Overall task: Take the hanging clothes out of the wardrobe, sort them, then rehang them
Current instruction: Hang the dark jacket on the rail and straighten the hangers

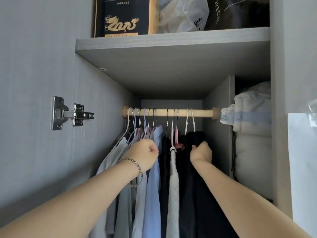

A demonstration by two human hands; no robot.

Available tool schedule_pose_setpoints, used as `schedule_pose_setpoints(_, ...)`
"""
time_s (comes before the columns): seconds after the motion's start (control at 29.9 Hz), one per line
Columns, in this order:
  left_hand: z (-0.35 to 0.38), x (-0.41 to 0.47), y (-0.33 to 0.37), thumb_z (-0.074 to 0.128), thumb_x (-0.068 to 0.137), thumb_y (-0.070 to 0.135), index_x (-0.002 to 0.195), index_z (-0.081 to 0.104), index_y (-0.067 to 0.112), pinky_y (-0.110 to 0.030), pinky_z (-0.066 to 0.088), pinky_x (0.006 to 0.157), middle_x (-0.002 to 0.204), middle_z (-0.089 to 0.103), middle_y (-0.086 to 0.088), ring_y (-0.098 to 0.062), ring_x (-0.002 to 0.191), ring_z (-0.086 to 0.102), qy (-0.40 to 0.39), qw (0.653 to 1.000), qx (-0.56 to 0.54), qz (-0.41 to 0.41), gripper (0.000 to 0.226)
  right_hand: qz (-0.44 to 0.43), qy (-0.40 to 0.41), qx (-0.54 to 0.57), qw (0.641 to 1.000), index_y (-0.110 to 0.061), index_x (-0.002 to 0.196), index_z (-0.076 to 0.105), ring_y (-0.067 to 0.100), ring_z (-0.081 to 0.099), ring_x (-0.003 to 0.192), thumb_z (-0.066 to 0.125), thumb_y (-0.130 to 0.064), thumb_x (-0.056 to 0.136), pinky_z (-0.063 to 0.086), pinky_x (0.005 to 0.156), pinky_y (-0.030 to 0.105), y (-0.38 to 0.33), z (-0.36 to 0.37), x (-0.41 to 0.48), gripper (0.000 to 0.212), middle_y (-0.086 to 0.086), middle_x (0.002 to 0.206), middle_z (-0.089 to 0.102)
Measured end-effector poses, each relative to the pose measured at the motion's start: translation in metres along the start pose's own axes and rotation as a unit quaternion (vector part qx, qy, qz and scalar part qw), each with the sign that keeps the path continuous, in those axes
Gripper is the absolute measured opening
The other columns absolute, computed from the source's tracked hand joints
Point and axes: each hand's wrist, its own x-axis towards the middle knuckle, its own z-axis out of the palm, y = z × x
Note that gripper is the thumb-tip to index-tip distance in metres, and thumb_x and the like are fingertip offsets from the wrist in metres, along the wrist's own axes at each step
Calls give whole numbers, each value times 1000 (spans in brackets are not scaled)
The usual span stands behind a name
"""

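The single head-worn camera is looking forward and slightly upward into the open wardrobe [106, 103], standing near enough that its opening is filling the frame; the shelf [171, 66] is showing its underside, and the hanging rail [169, 112] is sitting near centre.

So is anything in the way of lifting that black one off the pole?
Nothing visible. The right hand grips the black garment, and open space shows between the wooden rod and the shelf above it.
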Motion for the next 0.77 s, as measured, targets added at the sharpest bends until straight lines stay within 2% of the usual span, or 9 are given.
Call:
schedule_pose_setpoints(0.1, -2, 3, 0, 39, 91, 10, 79, 58, 18, -37, 55, 72, 85, 71, -12, -22, 66, 62, -5, 1000, 0, 5, 25, 20, 30, 32, 999, 8, 112, 50, 39, 56, 110, 46, -14, 97, 45, 84, 37, 5, -3, -1, 27, 27, 118, 57)
schedule_pose_setpoints(0.23, -2, 11, 3, 38, 90, 8, 86, 62, 11, -36, 56, 73, 82, 70, -11, -21, 62, 62, -3, 1000, -13, 17, 25, 2, 4, -148, 989, 1, 123, 45, 38, 52, 114, 47, -9, 95, 45, 89, 40, 4, -19, 1, 30, 23, 127, 50)
schedule_pose_setpoints(0.27, -2, 13, 5, 38, 90, 9, 90, 62, 8, -39, 56, 74, 81, 69, -11, -21, 62, 61, 0, 1000, -19, 20, 24, -28, 24, -210, 977, -1, 128, 40, 37, 48, 117, 48, -5, 92, 43, 91, 41, 1, -24, 0, 37, 22, 131, 44)
schedule_pose_setpoints(0.33, -1, 19, 6, 39, 89, 9, 92, 62, 5, -49, 56, 77, 81, 67, -14, -28, 67, 63, 12, 999, -40, 32, 23, -178, 103, -302, 931, -6, 135, 35, 36, 40, 120, 52, -1, 86, 37, 96, 43, -7, -27, -1, 52, 19, 133, 38)
schedule_pose_setpoints(0.4, 0, 22, 7, 42, 89, 9, 83, 61, 14, -49, 56, 77, 84, 69, -13, -33, 78, 66, 27, 998, -52, 38, 21, -294, 117, -351, 881, -11, 137, 37, 36, 36, 122, 53, -1, 83, 32, 101, 43, -13, -24, -1, 56, 18, 135, 36)
schedule_pose_setpoints(0.5, 1, 22, 3, 43, 89, 11, 80, 58, 23, -44, 56, 78, 81, 68, -3, -27, 80, 67, 30, 998, -45, 44, 21, -157, -5, -409, 899, -17, 140, 29, 37, 33, 125, 46, -6, 90, 37, 99, 40, -16, -21, 6, 53, 21, 141, 24)
schedule_pose_setpoints(0.57, 2, 22, -1, 43, 89, 11, 87, 60, 20, -43, 55, 79, 79, 67, -2, -26, 80, 66, 24, 998, -32, 52, 20, -112, -57, -398, 909, -13, 142, 28, 37, 43, 122, 39, -4, 93, 43, 95, 40, -10, -18, 15, 51, 23, 138, 33)
schedule_pose_setpoints(0.7, 3, 30, -5, 42, 89, 10, 92, 62, 16, -41, 55, 80, 78, 67, -4, -26, 81, 66, 23, 997, -26, 65, 20, -44, -9, -268, 963, -4, 132, 43, 36, 50, 120, 32, -2, 94, 43, 96, 39, -3, -14, 31, 39, 22, 131, 50)
schedule_pose_setpoints(0.77, 3, 35, -7, 42, 90, 11, 93, 60, 19, -36, 53, 81, 73, 62, 2, -24, 83, 65, 25, 997, -6, 67, 21, -15, 5, -267, 964, -3, 130, 45, 36, 48, 121, 36, -4, 94, 43, 97, 39, -7, -12, 32, 37, 21, 133, 47)
